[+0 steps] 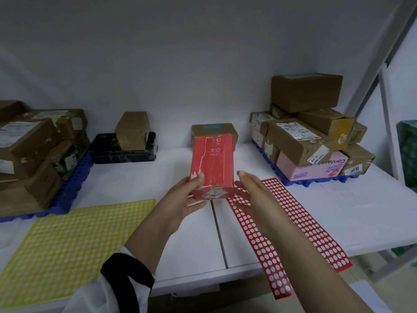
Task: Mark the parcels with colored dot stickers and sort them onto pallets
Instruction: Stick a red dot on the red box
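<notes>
A red parcel (pixel 211 163) with torn white tape is lifted above the middle of the white table (pixel 361 213). My left hand (pixel 184 197) grips its near left corner, thumb on top and fingers under it. My right hand (pixel 250 195) is beside the parcel's right side, fingers straight, just at its lower edge. Under that hand lies a red sticker sheet (pixel 300 224) with most dots peeled off. A yellow sticker sheet (pixel 67 247) lies at the near left. A blue pallet (pixel 74 188) on the left and another blue pallet (pixel 313 182) on the right each carry several parcels.
A brown box (pixel 213 132) stands behind the red parcel. A black wrapped parcel (pixel 124 150) with a brown box (pixel 133 129) on top sits at the back left of centre. A metal shelf post (pixel 388 123) and a green bundle (pixel 408 152) stand at the right.
</notes>
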